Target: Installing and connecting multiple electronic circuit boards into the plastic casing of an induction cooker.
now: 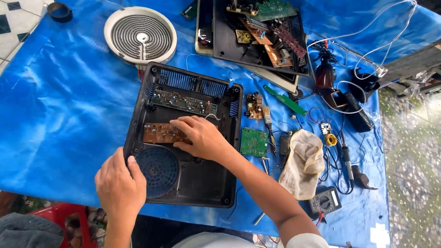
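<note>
At the upper left of the frame a round white heating coil lies on the blue sheet that covers the table. Below it, at lower centre-left, the left hand clasps the near-left edge of the black plastic housing, fingers closed over its rim just beside the round fan grille. Inside the housing, the brown circuit board lies with its long axis running left to right across the frame; a second, darker board sits above it near the vents. The right hand rests on the brown board's right end, fingers bent and pressing down on it, so this hand is the nearer one. Right of the housing lie a small green board, a folded cloth and, at lower right, a multimeter.
</note>
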